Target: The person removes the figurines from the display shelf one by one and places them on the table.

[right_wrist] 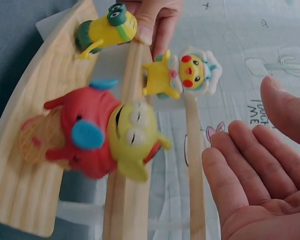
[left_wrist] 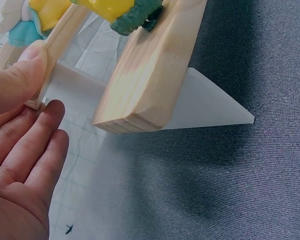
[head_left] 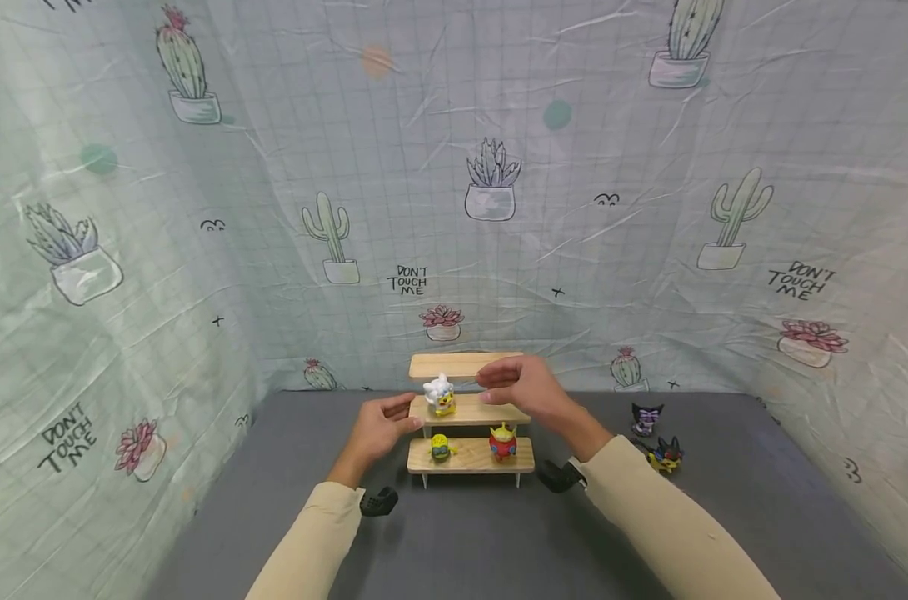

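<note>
Nearest: pale left sleeve (head_left: 311, 533) and right sleeve (head_left: 656, 508), each with a black device at the wrist, over a dark grey desk (head_left: 461, 542).

Lowest tier (head_left: 469, 458) of a three-tier wooden shelf on pale legs: yellow-green figure (head_left: 440, 448) with goggles on the left part; red figure (head_left: 502, 443) with a green three-eyed head on the right part. Both upright, well apart. In the right wrist view the red one has a waffle-patterned base and blue round parts on its sides.

Middle tier (head_left: 491, 410): white-capped yellow figure (head_left: 441, 396) stands on the left part, between the two hands. Left hand (head_left: 373, 429) at this tier's left end: thumb overlaps the board end in the left wrist view, fingers extended past it, thumb and fingers apart. Cannot tell whether it presses the board. Right hand (head_left: 535, 392) above the right part of the same tier, fingers straight and side by side, thumb apart, palm bare; contact with wood cannot be told.

Top tier (head_left: 446, 365): behind, its right end partly hidden by the right hand.

On the desk, right of the shelf: black-and-yellow figure (head_left: 667, 456); just beyond it, dark purple figure (head_left: 646, 419).

Farthest: pale backdrop (head_left: 611, 250) printed with potted cacti and "DON'T TOUCH ME".
</note>
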`<state>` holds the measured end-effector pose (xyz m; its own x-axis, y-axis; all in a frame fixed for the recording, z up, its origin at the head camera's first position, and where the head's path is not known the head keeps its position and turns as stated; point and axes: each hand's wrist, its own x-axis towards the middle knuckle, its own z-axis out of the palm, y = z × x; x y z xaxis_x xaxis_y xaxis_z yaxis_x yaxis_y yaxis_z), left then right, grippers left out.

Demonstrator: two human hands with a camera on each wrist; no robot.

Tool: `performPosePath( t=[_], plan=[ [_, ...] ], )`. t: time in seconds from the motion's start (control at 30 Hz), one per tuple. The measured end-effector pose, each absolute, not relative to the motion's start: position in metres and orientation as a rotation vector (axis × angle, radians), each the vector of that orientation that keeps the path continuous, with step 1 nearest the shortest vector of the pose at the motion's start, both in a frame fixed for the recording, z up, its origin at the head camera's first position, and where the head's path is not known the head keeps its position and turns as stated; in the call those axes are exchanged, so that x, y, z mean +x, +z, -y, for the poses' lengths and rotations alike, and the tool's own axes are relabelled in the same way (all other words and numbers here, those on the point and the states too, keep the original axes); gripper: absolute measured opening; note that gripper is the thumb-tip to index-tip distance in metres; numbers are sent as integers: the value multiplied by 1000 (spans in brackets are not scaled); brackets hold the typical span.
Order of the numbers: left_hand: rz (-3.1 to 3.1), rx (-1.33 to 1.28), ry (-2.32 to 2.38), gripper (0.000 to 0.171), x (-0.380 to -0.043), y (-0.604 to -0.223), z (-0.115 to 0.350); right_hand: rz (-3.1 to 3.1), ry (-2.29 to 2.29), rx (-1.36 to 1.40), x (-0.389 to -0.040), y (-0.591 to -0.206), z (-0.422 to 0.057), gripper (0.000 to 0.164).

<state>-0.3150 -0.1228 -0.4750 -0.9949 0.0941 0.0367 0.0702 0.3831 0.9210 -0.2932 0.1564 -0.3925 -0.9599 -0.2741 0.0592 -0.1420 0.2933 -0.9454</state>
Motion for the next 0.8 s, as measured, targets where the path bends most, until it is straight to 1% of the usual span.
performPosePath(
  t=[0.3,0.63,0.8],
  plan=[
    [-2600,143,1709,56,-315,-474,122,-2401,-1809,-391,-300,-390,-133,42],
    [-2579,175,1726,54,-314,-474,125,-2408,-1836,-360,-305,-393,-106,42],
    [-2580,172,1730,54,-315,-475,125,-2489,-1781,-323,-306,-395,-94,47]
  ],
)
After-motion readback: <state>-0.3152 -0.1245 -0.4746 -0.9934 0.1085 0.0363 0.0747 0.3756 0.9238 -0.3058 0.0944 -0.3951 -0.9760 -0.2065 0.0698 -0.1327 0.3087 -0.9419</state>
